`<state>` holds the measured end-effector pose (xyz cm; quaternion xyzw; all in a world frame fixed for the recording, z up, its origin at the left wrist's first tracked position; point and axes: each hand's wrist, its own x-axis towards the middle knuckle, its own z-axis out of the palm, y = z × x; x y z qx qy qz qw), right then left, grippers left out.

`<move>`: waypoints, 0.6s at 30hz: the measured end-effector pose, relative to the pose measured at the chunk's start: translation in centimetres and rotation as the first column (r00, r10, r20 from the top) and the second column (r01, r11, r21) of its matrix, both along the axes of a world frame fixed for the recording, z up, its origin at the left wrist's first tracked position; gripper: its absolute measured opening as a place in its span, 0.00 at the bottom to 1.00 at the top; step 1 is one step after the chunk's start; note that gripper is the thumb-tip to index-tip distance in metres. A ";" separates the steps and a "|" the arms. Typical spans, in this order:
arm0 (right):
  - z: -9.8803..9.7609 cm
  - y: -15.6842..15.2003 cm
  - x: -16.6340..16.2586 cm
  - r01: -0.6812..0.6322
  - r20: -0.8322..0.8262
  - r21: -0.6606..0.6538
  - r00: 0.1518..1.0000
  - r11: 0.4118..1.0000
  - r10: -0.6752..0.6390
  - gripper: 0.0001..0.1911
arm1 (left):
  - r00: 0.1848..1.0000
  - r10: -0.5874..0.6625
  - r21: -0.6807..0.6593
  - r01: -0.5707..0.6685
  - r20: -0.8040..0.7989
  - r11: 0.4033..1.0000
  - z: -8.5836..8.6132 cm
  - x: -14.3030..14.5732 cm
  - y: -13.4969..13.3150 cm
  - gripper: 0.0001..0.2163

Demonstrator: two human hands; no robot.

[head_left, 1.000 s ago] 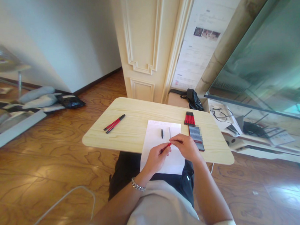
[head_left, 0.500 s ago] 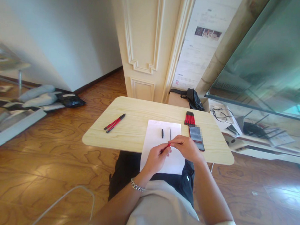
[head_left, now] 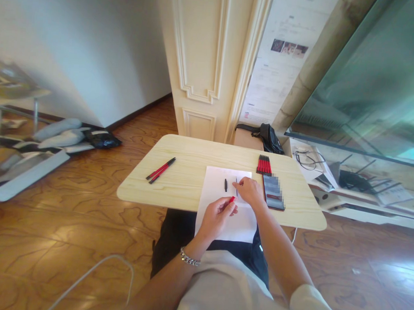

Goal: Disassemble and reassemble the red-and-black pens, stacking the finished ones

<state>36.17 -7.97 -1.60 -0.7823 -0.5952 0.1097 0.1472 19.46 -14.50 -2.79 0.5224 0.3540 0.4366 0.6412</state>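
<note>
My left hand is closed around a red pen barrel, whose red end shows above the thumb; the fingers hide the rest. My right hand reaches over the white paper, thumb and fingertips closed on a thin dark pen refill. Left of the refill, a short black pen part lies on the paper. Beyond my right hand, a row of several red and black pens lies above a dark phone, part of which is blurred out.
Two red and black pens lie on the left of the pale wooden table. The paper hangs over its near edge. A black bag rests behind the table. To the right stands a white cabinet with cables and a router.
My right hand has left the red barrel and moved forward to the refill on the paper. The left hand still holds the barrel. The view has shifted slightly.
</note>
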 end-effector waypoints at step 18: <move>4.3 -3.2 -0.5 0.178 -0.878 0.397 0.360 0.900 0.316 0.13 | 0.997 0.053 -0.022 -0.052 0.060 0.998 -0.1 0.1 0.1 0.18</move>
